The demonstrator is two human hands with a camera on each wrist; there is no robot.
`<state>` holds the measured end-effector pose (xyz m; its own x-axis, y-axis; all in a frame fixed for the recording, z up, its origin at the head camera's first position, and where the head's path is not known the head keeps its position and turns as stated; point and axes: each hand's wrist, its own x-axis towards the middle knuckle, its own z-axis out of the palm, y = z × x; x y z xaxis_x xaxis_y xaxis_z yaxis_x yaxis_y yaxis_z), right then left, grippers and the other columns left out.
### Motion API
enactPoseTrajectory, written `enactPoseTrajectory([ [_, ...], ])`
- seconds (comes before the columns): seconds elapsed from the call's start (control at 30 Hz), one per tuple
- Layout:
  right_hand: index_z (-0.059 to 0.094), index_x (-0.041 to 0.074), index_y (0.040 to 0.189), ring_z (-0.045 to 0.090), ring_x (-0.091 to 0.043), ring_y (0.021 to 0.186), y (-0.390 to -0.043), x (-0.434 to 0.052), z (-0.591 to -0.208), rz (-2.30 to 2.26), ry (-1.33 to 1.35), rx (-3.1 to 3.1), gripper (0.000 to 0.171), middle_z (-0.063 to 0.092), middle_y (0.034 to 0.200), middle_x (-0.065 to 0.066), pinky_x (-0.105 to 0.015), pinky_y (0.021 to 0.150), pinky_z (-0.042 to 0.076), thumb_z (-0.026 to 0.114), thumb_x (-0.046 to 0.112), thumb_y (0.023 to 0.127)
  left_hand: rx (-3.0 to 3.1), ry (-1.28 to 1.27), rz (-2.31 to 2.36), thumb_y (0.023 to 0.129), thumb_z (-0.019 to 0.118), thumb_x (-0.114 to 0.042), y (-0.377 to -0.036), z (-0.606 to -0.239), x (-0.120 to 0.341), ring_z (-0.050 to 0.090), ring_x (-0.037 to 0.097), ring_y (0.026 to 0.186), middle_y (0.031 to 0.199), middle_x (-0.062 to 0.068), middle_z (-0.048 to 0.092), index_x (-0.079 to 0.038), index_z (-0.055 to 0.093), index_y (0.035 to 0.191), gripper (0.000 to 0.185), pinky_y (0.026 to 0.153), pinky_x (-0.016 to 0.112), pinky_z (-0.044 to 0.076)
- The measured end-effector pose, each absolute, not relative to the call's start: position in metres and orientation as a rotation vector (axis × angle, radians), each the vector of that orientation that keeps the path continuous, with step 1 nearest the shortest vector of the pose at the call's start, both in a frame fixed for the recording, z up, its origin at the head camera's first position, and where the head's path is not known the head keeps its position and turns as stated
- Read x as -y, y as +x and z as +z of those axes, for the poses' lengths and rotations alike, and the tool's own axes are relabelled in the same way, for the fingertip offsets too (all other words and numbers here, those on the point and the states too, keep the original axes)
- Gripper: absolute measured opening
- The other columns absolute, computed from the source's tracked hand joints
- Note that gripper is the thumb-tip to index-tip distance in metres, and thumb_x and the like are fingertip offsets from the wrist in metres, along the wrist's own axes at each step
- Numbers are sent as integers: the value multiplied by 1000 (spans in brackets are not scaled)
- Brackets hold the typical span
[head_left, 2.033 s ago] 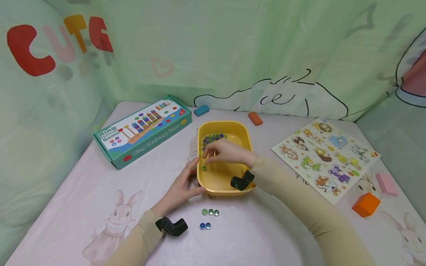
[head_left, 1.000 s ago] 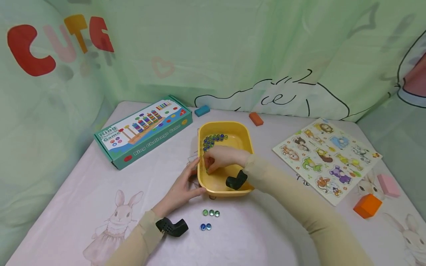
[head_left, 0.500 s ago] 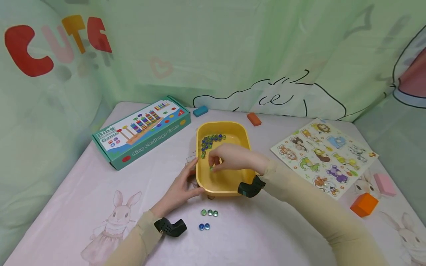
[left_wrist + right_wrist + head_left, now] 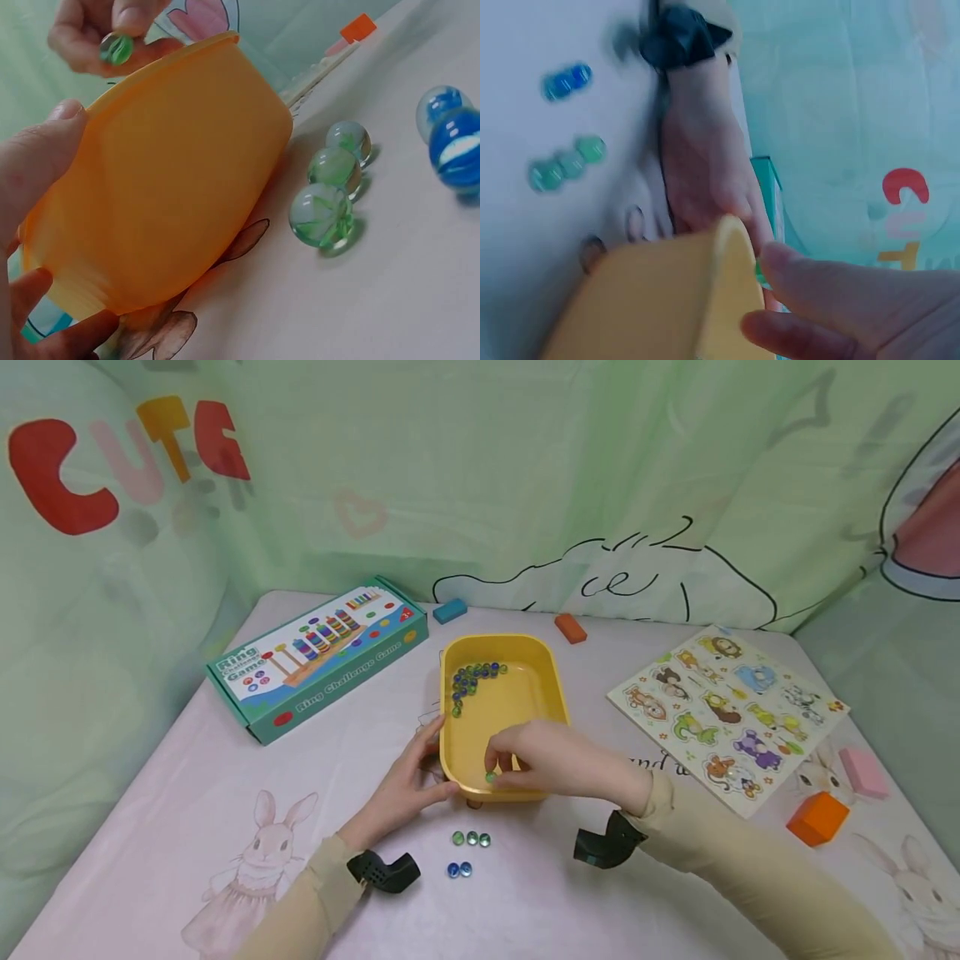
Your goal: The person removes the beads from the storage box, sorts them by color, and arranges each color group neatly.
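Right hand (image 4: 558, 764) pinches a green marble (image 4: 490, 776) between thumb and fingertip, just above the yellow tub's (image 4: 551, 685) near rim. Left hand (image 4: 405, 785), fingers curled, grips the tub's near-left corner.

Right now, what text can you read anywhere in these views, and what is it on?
"CUTE": big coloured letters on the green backdrop.
"Ring Challenge Game": top of the teal game box, at its left end.
"Ring Challenge Game": the box's front side.
Animal puzzle board: no readable text.
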<state>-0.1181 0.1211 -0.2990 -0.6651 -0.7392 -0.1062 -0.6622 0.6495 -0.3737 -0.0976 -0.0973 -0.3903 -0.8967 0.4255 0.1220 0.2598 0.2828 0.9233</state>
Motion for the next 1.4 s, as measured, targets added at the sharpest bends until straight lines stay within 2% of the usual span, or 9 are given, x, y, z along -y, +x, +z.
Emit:
enactPoseTrajectory([
  [0.43,65,18,87,43,1,58,-79,-140,-324,-617,-1139,-2694,9,55,70,15,-14,55,39,71,18,80,-2385,636,1677,84,68,-16,-99,-394,99,42,34,125,146,17,33,-15,13,149,85,109,54,21],
  [0.6,64,18,89,42,3,58,-69,-143,-341,-680,-1116,-2676,10,55,71,15,-14,55,39,70,18,81,-2390,635,1671,84,67,-15,-100,-392,98,41,35,127,147,16,31,-13,13,149,85,110,54,19],
  [0.93,62,18,87,44,3,63,-63,-139,-378,-763,-999,-2677,10,53,71,15,-16,59,41,69,20,82,-2385,641,1676,84,67,-14,-100,-392,98,40,35,128,147,17,31,-12,13,149,85,110,54,18],
  [1.4,62,18,84,42,1,63,-61,-135,-387,-712,-956,-2714,9,48,69,15,-16,57,37,70,23,81,-2376,610,1671,84,68,-18,-99,-396,98,38,34,129,149,15,29,-15,12,149,86,110,54,18],
])
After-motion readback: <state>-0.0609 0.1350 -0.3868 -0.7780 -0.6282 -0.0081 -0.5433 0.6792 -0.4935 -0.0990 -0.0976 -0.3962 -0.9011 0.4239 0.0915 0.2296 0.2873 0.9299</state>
